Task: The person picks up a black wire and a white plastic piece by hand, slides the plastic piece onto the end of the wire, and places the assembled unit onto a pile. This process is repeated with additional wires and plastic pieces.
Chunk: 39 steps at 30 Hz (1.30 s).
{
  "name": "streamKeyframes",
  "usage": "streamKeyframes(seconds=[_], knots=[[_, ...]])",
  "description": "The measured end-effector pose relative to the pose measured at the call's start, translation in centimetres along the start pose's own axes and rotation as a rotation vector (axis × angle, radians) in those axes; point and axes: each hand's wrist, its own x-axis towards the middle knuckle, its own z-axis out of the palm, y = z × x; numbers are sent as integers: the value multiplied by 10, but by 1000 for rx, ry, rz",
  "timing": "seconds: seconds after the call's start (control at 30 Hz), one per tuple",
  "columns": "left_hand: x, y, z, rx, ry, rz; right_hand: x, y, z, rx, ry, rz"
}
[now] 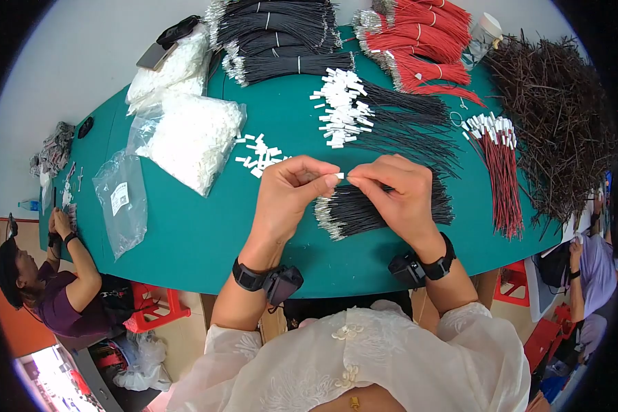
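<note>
My left hand (292, 189) pinches a small white plastic connector (338, 176) between thumb and fingertips. My right hand (397, 192) pinches the end of a thin black wire right beside that connector, the two nearly touching. Under both hands lies a bundle of loose black wires (364, 209) with bare metal ends on the green table (192, 233). A few loose white connectors (259, 152) lie just beyond my left hand. Each wrist carries a black band with a small black device.
Clear bags of white connectors (192, 137) lie at the left. Black wires fitted with white connectors (364, 110), tied black bundles (281, 34), red bundles (419, 41), red-black wires (501, 172) and a dark wire heap (563, 117) fill the far side. Other people sit at the left (55, 288) and right (590, 268).
</note>
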Motion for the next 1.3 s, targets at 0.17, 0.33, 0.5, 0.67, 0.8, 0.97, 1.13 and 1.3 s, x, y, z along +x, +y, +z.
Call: streamKeyframes(seconds=[0.17,0.33,0.5,0.67,0.8,0.97,1.13,1.3], knots=[[-2,11,1,15,17,24,6,-10,-8,12,-17,48],[3,22,-7,376,145,217,24,23,-25,-344,103,-83],[-4,24,-22,1272,-28,326,17,29,-22,-330,-141,-77],[-8,10,-23,1549,-107,306,-3,25,0,-200,-432,31],[-7,6,-24,1552,-119,352,2,21,-2,-205,-474,54],[0,18,-15,1165,52,292,1,27,-4,-42,-376,10],[-2,21,-6,614,180,241,6,11,-9,204,-324,232],[-3,20,-4,520,177,264,5,6,-12,351,-273,300]])
